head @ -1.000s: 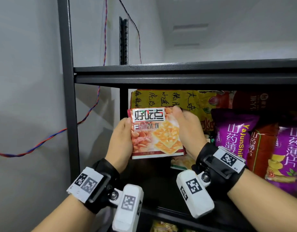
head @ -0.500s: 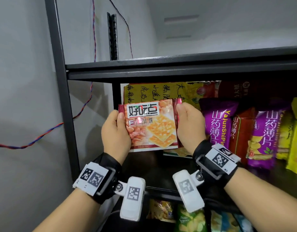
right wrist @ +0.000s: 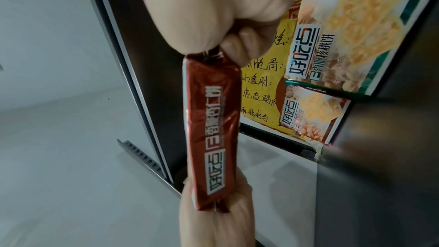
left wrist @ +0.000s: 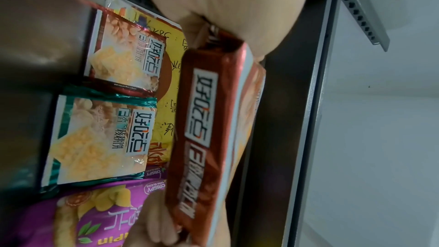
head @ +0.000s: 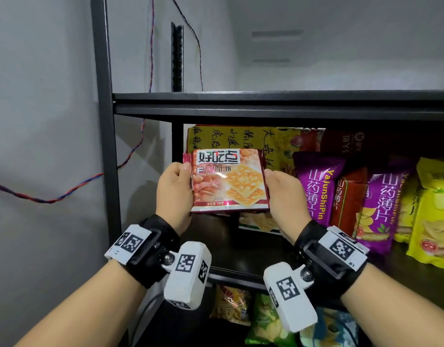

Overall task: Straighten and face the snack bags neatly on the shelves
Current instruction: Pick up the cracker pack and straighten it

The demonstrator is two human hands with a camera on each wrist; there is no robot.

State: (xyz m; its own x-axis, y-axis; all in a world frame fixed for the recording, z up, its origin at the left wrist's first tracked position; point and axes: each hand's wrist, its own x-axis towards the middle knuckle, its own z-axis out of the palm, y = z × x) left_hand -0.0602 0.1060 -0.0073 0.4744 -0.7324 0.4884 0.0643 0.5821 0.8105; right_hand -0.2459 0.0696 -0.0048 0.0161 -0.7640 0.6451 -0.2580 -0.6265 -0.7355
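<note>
at left of the head view, a dark upright post (head: 104, 121) of the shelf unit runs down the frame, a twisted red-and-blue wire (head: 66, 191) trailing across the grey wall beside it. just right of it, at centre frame, the left hand (head: 174, 191) pinches the left seam of a red biscuit pack (head: 228, 181), thumb in front and fingers curled behind. the pack is held upright, label facing the camera, in front of the middle shelf and clear of its board (head: 241, 246). the right hand (head: 286, 196) grips the opposite edge the same way. behind and below the pack, two more biscuit packs, one red (left wrist: 128, 53) and one teal (left wrist: 99, 138), lie flat on the shelf in the left wrist view, before a tall yellow bag (head: 228, 137). at right of frame stand purple yam-crisp bags (head: 318, 186) and yellow bags (head: 433, 216). the step in hand appears to be facing this pack; the next move likely calls for setting it upright at the shelf's open left end, label forward.
</note>
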